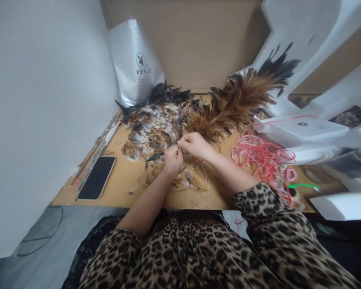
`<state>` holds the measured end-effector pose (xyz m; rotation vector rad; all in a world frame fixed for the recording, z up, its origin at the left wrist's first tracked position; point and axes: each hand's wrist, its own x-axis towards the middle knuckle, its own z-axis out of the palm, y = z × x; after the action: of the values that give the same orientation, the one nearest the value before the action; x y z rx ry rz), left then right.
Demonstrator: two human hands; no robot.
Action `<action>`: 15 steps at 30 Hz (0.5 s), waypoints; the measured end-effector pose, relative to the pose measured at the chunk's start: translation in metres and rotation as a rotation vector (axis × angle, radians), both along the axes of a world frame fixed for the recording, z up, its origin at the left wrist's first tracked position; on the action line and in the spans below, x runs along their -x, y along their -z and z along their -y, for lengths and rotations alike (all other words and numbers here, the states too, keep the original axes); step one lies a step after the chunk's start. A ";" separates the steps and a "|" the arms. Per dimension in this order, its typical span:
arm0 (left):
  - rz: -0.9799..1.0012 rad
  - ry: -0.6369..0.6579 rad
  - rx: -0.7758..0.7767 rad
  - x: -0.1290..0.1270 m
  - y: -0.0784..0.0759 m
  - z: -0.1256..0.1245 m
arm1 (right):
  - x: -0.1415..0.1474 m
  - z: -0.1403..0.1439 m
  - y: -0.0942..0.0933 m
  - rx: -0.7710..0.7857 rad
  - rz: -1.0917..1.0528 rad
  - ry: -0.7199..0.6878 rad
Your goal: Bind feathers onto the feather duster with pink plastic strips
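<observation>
My left hand (172, 159) and my right hand (194, 145) meet over the middle of a wooden board (123, 182), fingers pinched together. A dark green feather (155, 157) sticks out to the left from my left hand. My right hand pinches something small against the left fingertips; what it is I cannot tell. Just behind my hands lies a heap of loose feathers (156, 124), brown, grey and black. A bound bunch of brown feathers (231, 106) fans out to the right of the heap. Scattered feathers lie under my wrists.
A black phone (97, 177) lies on the board's left side. A tangle of red plastic string (263, 158) sits at the right. A white bag (135, 60) stands at the back against brown cardboard. White boxes (302, 128) crowd the right edge. A white wall runs along the left.
</observation>
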<state>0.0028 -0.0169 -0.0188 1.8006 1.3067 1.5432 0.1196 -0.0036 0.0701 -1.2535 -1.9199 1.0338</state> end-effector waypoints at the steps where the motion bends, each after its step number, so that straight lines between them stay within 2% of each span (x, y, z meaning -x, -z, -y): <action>1: 0.073 0.022 0.055 0.000 -0.001 0.000 | 0.000 -0.001 -0.007 0.057 -0.102 -0.039; 4: 0.331 0.141 0.298 0.004 -0.003 -0.004 | -0.007 0.004 -0.025 0.119 -0.434 -0.086; 7: 0.568 0.254 0.540 0.010 -0.005 -0.010 | -0.027 0.013 -0.024 0.122 -0.544 -0.082; 11: 0.810 0.422 0.720 0.015 -0.012 -0.010 | -0.052 0.013 0.012 0.259 -0.279 -0.106; 13: 0.871 0.506 0.800 0.013 -0.016 -0.008 | -0.056 0.008 0.032 0.208 -0.147 -0.025; 15: 0.907 0.561 0.877 0.011 -0.019 -0.004 | -0.055 0.001 0.046 0.078 -0.085 0.073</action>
<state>-0.0081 -0.0127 0.0006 0.6572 0.7167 0.9858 0.1741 -0.0046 0.0237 -1.2918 -1.7726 1.1156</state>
